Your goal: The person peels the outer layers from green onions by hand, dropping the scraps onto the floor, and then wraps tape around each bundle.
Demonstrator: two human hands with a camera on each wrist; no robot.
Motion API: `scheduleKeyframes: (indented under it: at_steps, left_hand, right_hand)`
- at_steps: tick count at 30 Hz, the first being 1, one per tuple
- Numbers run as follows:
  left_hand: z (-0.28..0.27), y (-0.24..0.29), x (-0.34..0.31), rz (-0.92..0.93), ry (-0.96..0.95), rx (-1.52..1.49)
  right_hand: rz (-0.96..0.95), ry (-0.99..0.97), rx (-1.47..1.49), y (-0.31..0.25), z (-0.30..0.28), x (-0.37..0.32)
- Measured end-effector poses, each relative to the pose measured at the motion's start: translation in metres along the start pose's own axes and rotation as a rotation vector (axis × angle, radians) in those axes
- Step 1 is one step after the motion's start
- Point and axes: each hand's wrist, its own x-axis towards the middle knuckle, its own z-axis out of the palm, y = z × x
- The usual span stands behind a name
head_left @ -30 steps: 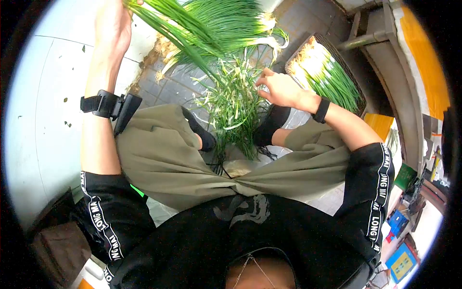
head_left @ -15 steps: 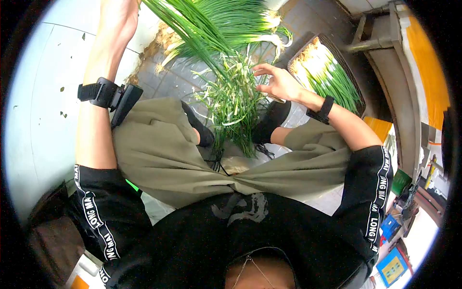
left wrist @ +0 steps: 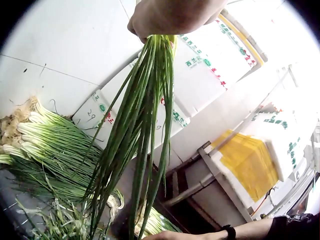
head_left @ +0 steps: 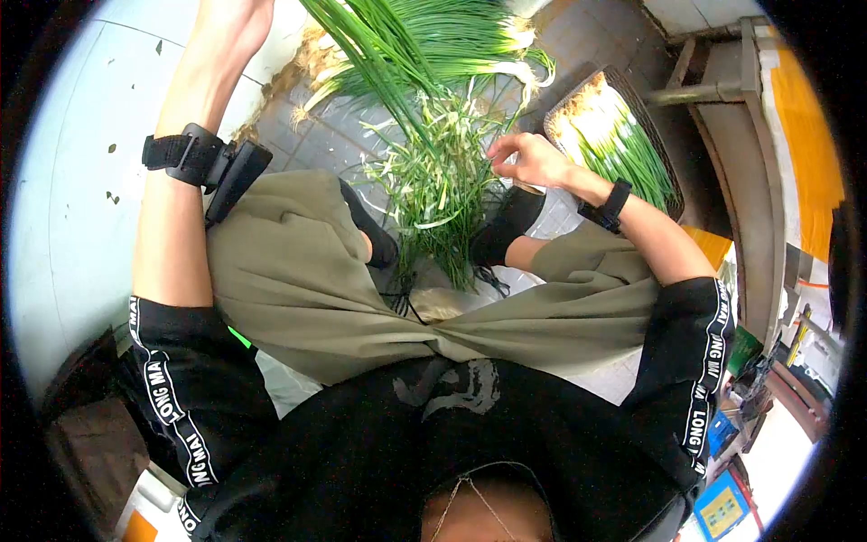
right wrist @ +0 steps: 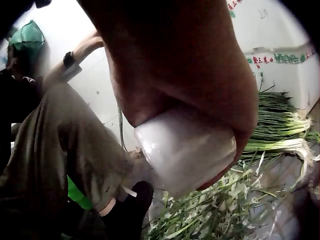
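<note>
My left hand point(head_left: 237, 23), at the top left of the head view, grips a bunch of scallions point(left wrist: 145, 110) near the pale ends. The long green leaves hang down from it, and in the head view their tips overlap a heap of stripped leaves point(head_left: 433, 176) on the floor between the feet. My right hand point(head_left: 533, 163) is just right of that heap, fingers bent. The right wrist view shows it holding a white, shiny, curved piece point(right wrist: 182, 150) against the palm; what kind of thing that is, I cannot tell.
A large pile of scallions point(head_left: 452, 45) with roots lies on the tiled floor beyond the heap. To the right, a dark basket point(head_left: 659, 144) holds light-rooted scallions point(head_left: 605, 135). A metal-framed stand point(head_left: 704, 93) is behind it. White boxes point(left wrist: 200, 75) line the wall side.
The left hand has moved slightly up and right, with the scallion bunch swinging right over the heap. The right hand's fingers spread half a second ago and are bent together again now.
</note>
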Motion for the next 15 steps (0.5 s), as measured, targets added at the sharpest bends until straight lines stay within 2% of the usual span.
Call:
scheduleKeyframes:
  at_steps: [7, 9, 10, 12, 13, 14, 15]
  left_hand:
    - [0.005, 0.005, -0.002, -0.023, 0.000, 0.010]
    - [0.008, 0.009, -0.003, -0.010, -0.001, 0.019]
    - [0.008, 0.009, -0.003, -0.044, 0.008, -0.016]
    - [0.004, 0.005, 0.000, -0.074, 0.005, -0.046]
    - [-0.004, 0.002, 0.004, -0.097, -0.074, -0.093]
    - [-0.010, -0.002, 0.007, -0.121, -0.154, -0.140]
    - [-0.010, -0.004, 0.009, -0.120, -0.164, -0.139]
  right_hand:
    - [0.083, 0.028, -0.074, -0.004, -0.005, 0.001]
    - [-0.017, 0.170, -0.084, -0.006, -0.009, 0.004]
    - [-0.019, 0.179, -0.084, -0.019, -0.017, 0.005]
    - [-0.121, 0.379, 0.080, -0.042, -0.035, 0.005]
    - [-0.170, 0.432, 0.083, -0.043, -0.043, 0.012]
    - [-0.304, 0.488, 0.121, -0.044, -0.054, 0.018]
    - [-0.261, 0.462, 0.287, -0.053, -0.060, 0.017]
